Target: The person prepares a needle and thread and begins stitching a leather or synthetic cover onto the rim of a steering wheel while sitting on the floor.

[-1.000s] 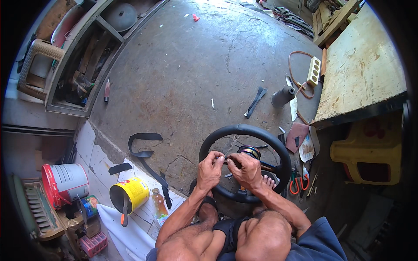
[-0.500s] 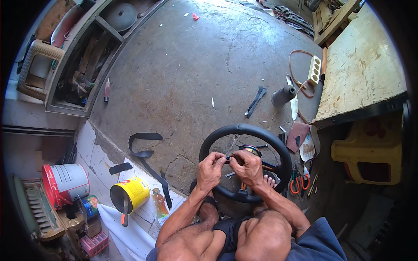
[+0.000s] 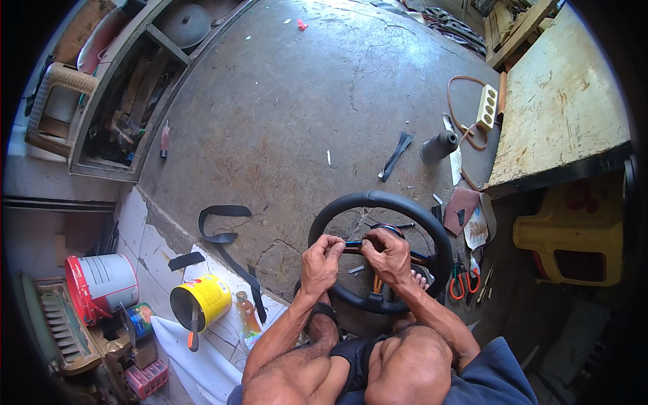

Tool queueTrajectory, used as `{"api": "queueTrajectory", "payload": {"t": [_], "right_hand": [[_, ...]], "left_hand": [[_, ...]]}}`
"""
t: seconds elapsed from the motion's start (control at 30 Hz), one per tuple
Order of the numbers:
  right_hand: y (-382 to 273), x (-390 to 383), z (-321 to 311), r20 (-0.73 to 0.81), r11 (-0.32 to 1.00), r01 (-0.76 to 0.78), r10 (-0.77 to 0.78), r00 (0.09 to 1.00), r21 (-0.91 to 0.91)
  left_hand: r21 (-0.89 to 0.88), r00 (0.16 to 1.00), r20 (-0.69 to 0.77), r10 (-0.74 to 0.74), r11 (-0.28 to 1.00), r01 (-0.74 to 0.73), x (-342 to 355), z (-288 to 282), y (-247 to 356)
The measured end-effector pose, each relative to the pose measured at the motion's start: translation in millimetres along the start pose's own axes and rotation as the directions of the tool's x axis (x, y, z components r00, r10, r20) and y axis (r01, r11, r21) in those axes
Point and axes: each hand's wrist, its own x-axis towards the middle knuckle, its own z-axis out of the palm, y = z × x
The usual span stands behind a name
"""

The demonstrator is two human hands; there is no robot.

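A black steering wheel [image 3: 372,199] rests against my legs and feet, low in the view. Over the left part of its ring, my left hand [image 3: 321,263] is closed in a pinch of thumb and forefinger. My right hand [image 3: 387,258] is also pinched, above the wheel's middle. Between the two sets of fingertips shows a short dark strip with a blue sheen [image 3: 353,244]; whether it is held or belongs to a spoke I cannot tell. My right hand partly hides the hub. Part of my foot [image 3: 420,279] shows inside the ring at the right.
Orange-handled scissors [image 3: 457,287], a brown sanding pad [image 3: 462,210] and a dark grey bottle-shaped object [image 3: 439,147] lie or stand right. A power strip [image 3: 487,108] is beyond. On the left are a black strap [image 3: 219,238], yellow tin [image 3: 210,297], small bottle [image 3: 246,312] and white bucket [image 3: 111,283].
My hands have moved apart: the left slightly left, the right slightly right. More of the dark strip with the blue sheen shows between the fingertips. The steering wheel stays in place.
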Motion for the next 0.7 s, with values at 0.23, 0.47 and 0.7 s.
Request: {"api": "queueTrajectory", "payload": {"t": [0.23,0.47,0.7], "right_hand": [[0,0,0,-0.006,0.995,0.039,-0.039,0.999,-0.092],[-10,3,-3,0.112,0.965,0.228,-0.214,0.970,-0.129],[6,10,-11,0.231,0.958,0.281,-0.261,0.937,-0.059]], "left_hand": [[0.083,0.995,-0.036,0.093,0.993,-0.090,0,-3,2],[0.096,0.988,0.007,0.154,0.983,-0.154,1,-3,7],[0.096,0.987,0.015,0.162,0.982,-0.163,1,-5,7]]}}
